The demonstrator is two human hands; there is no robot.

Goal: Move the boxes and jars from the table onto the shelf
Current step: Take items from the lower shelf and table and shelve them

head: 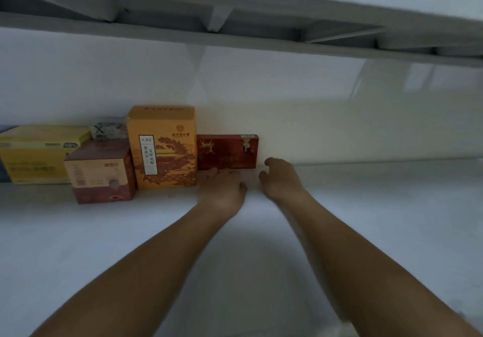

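the red box (227, 151), looking light and stiff and easiest gripped by its ends, is sitting on the shelf (366, 219) touching the flat-fingered left hand (222, 190), the right hand (281, 180) hovering loose, empty, beside it.

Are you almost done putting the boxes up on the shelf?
Done: a yellow box, a maroon box, a small grey box and a tall orange box stand on the shelf. In hand: the red box sits beside the orange one, with the left hand touching its lower edge and the right hand open near its corner. Left: no jars show here, and the table is out of view.
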